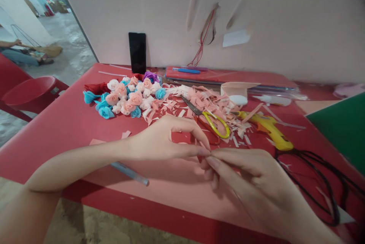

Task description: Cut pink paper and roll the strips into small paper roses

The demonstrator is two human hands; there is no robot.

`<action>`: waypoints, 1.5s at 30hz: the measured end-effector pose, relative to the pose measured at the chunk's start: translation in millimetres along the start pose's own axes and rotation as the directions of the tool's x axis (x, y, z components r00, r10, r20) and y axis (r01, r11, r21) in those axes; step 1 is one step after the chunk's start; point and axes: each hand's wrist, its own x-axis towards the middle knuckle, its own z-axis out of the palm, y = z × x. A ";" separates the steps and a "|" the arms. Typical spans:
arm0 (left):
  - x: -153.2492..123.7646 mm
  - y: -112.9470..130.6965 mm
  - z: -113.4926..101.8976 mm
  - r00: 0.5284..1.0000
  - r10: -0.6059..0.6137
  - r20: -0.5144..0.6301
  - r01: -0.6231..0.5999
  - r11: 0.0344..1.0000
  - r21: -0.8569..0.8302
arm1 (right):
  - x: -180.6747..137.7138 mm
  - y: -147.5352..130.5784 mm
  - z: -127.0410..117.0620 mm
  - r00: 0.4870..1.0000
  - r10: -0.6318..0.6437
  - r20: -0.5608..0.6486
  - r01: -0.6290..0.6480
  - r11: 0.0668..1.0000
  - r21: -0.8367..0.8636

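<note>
My left hand [168, 137] and my right hand [251, 175] meet fingertip to fingertip over a pink paper sheet [171, 187] at the front of the red table [65, 126]. Both pinch something small and pink between them; it is too small to make out. A thin blue-grey stick [131, 173] lies under my left forearm. Just beyond my fingers lie yellow-handled scissors [208, 118] among pink paper scraps [199, 101].
A heap of small paper roses [125, 97] in pink, white, blue and purple sits at the back left. A yellow glue gun [268, 126] with a black cord [319, 183] lies at the right. A black phone [137, 52] leans on the wall. A green sheet [342, 126] is far right, a red chair [31, 92] far left.
</note>
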 end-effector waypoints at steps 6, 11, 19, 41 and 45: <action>-1.1 -3.5 2.5 0.997 0.083 0.006 -0.082 0.994 -0.073 | 1.5 4.5 -5.4 0.948 0.178 0.264 -0.301 0.773 0.559; -0.5 -7.9 4.2 0.994 0.093 -0.061 -0.094 0.995 -0.013 | 4.2 16.9 -6.9 0.942 0.162 0.294 -0.289 0.837 0.465; -0.4 -6.3 6.9 0.991 -0.036 -0.131 0.038 0.999 0.013 | 7.6 8.1 4.5 0.954 -0.246 -0.174 0.209 0.957 -0.202; -2.6 11.8 -17.3 0.952 0.247 -0.179 -0.167 0.914 0.371 | 9.6 12.0 11.5 0.997 -0.074 -0.020 0.073 0.997 -0.032; -28.1 -0.5 -26.2 0.956 0.293 0.010 -0.213 0.671 0.710 | 4.8 31.6 42.6 0.972 0.149 0.183 -0.187 0.959 0.214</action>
